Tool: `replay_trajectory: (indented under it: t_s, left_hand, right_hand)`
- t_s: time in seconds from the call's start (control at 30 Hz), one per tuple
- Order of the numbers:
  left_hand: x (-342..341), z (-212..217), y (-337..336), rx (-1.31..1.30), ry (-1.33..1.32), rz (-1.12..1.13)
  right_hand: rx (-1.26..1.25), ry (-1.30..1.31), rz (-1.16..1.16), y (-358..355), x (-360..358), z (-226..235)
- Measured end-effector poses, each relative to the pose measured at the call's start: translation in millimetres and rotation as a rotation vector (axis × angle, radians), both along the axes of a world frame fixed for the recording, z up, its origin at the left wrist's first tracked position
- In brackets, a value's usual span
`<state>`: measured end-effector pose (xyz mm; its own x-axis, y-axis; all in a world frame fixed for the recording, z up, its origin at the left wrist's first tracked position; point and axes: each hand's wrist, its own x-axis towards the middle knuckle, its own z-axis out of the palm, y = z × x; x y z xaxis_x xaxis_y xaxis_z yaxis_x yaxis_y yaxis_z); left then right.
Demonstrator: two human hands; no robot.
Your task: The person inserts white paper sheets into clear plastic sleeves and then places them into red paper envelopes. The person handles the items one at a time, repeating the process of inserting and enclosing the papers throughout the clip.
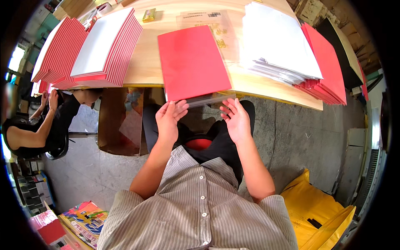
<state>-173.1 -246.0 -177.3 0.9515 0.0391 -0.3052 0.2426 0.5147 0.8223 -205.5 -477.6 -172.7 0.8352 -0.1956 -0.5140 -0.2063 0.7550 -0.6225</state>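
Observation:
A flat red folder or booklet [193, 62] lies at the middle of the table's near edge, inside a clear plastic sleeve whose flap [204, 100] hangs over that edge. My left hand [170, 118] pinches the flap's left corner between thumb and fingers. At the flap's right corner is my right hand [235, 118], its fingers curled and the thumb against the plastic. Beyond the red piece and partly beneath it lie clear sleeves with gold print [227, 39].
Tall stacks of red-and-white boards [106, 46] stand at the left of the wooden table [146, 54]. On the right are a pile of white sleeved sheets [279, 46] and red folders [327, 62]. A cardboard box [118, 121] sits under the table; a seated person [37, 121] is at left.

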Motion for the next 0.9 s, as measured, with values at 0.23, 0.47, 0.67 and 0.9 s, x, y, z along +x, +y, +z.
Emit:
replay_trajectory:
  t_s: [0.23, 0.47, 0.67, 0.9]
  left_hand:
    - [10, 0, 30, 0.058, -0.023, 0.061]
    - [-7, 33, 1, 1.292, -0.933, 0.099]
    - [24, 48, -71, 1.373, -1.109, -0.381]
    - [35, 33, -75, 1.387, -1.052, -0.397]
  right_hand:
    - [-0.112, -0.167, 0.085, 13, 16, -16]
    - [-0.089, -0.206, 0.167, 12, 17, -22]
    - [-0.002, -0.221, 0.173, 1, 17, -26]
    - [-0.020, -0.236, 0.188, -2, 19, -20]
